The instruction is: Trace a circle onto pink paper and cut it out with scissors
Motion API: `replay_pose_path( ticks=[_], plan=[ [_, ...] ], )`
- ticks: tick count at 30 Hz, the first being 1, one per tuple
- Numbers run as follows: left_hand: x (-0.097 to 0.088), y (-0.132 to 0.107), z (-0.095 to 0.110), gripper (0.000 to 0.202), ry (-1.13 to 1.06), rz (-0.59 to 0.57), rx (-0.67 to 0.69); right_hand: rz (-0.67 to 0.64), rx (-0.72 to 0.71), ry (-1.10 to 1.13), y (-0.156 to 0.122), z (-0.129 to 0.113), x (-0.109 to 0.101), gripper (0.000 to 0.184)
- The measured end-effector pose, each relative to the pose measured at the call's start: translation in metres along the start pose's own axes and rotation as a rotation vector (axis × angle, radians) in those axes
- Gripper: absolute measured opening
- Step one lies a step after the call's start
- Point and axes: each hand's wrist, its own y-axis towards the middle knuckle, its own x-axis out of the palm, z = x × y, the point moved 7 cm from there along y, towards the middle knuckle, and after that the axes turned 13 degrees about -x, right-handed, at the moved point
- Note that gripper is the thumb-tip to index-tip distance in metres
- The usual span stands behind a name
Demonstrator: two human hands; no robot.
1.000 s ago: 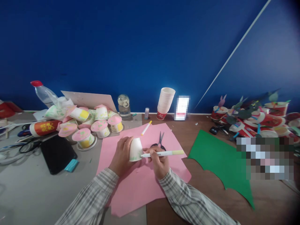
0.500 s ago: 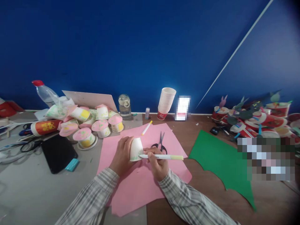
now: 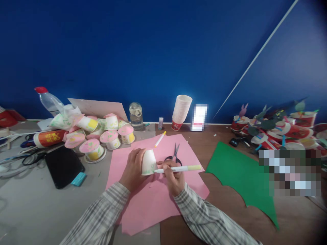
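My left hand is wrapped round a small white paper cup that stands upside down on a pink paper sheet. Green marks show near the cup's lower rim. My right hand pinches a white marker with a pale yellow end, held nearly level, its tip touching the cup's right side. Black scissors lie on the pink sheet just behind my right hand. A second marker lies at the sheet's far edge.
A heap of decorated cups with pink tops lies at the left, beside a plastic bottle and a black pouch. A stack of white cups and a glass jar stand by the blue wall. A green sheet lies right, red cups beyond.
The marker's tip has shifted slightly along the cup's lower right side, dipping and then coming back up. My left hand and the cup have stayed in place.
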Motion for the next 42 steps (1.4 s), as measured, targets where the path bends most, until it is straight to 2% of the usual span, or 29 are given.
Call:
replay_pose_path(
  ticks=[15,28,34,42],
  plan=[
    [0.002,-0.001,-0.002,0.08,-0.005,-0.023,-0.027,-0.061,-0.066,-0.077,0.002,-0.01,0.005,0.016],
    [0.002,0.0,-0.002,0.083,-0.016,-0.015,-0.009,-0.055,-0.01,-0.054,0.001,-0.001,0.002,0.018],
    [0.003,-0.001,-0.003,0.082,-0.002,-0.022,-0.013,-0.01,0.009,-0.025,0.002,0.0,0.0,0.018],
    [0.001,0.0,-0.002,0.081,0.016,-0.013,-0.011,-0.043,0.002,0.012,-0.001,0.0,0.005,0.019]
  ],
)
